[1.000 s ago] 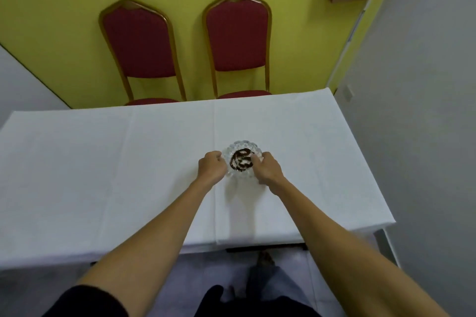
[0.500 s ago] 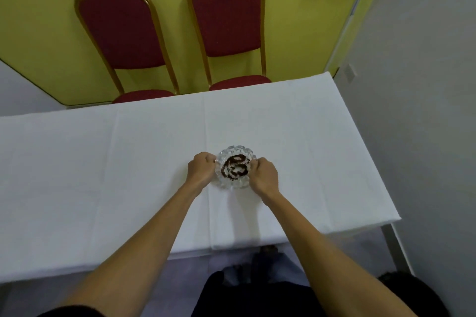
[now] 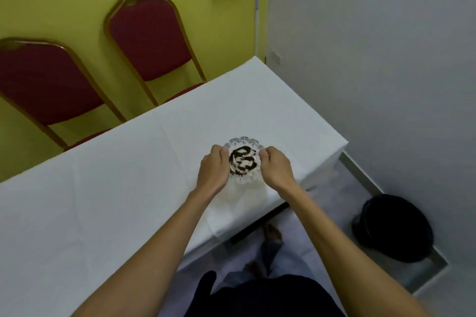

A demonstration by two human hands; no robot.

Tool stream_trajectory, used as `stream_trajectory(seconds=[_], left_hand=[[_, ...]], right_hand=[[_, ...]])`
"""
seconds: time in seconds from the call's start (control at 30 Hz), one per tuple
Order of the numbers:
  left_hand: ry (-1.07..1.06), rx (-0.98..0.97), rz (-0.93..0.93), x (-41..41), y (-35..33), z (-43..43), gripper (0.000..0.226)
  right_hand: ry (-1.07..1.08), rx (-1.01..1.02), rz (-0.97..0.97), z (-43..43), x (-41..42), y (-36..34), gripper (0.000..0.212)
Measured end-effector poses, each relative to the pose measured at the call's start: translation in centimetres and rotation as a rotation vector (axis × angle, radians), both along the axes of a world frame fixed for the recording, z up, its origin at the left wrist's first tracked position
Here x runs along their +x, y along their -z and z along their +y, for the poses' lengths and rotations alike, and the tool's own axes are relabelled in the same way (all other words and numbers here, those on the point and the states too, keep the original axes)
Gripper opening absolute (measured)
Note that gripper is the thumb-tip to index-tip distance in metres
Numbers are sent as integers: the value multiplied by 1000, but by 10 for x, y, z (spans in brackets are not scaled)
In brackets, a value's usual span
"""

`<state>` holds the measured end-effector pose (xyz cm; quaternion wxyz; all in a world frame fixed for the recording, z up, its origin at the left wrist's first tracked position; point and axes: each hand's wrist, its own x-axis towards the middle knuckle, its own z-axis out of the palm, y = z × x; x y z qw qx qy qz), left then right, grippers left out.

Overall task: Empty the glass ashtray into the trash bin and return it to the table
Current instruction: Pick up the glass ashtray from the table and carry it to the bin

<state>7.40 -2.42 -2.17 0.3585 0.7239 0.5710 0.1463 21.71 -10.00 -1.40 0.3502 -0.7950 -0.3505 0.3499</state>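
Observation:
A clear scalloped glass ashtray [image 3: 242, 162] with dark ash inside is held between both hands, seemingly just above the white-clothed table [image 3: 128, 175] near its right end. My left hand [image 3: 214, 168] grips its left rim and my right hand [image 3: 276, 168] grips its right rim. A black trash bin [image 3: 394, 226] stands on the floor to the right of the table, by the grey wall.
Two red chairs with gold frames [image 3: 152, 41] stand behind the table against the yellow wall. The grey wall [image 3: 386, 59] runs close along the table's right end. My legs and a bare foot [image 3: 273, 233] show below the table's edge.
The view has swung to the right and the trash bin has come into sight. Both hands keep their grip on the ashtray, which looks slightly raised from the cloth.

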Motion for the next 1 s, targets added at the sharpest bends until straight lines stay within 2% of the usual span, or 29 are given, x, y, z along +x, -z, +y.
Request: stream_trajectory(seconds=[0.1, 0.17, 0.37, 0.53, 0.8, 1.0], left_hand=[[115, 143, 23, 26, -2, -18, 38], [210, 168, -2, 48, -6, -33, 37], [436, 111, -147, 120, -17, -89, 36], [624, 86, -148, 177, -11, -136, 37], [729, 76, -154, 258, 4, -199, 34], [812, 73, -165, 310, 23, -237, 30]], right_hand=[[107, 15, -18, -37, 15, -6, 36], [204, 14, -14, -63, 27, -10, 37], [470, 18, -15, -147, 67, -17, 36], [650, -10, -7, -208, 99, -14, 38], [722, -67, -66, -278, 162, 0, 33], [781, -66, -38, -320, 207, 25, 35]])
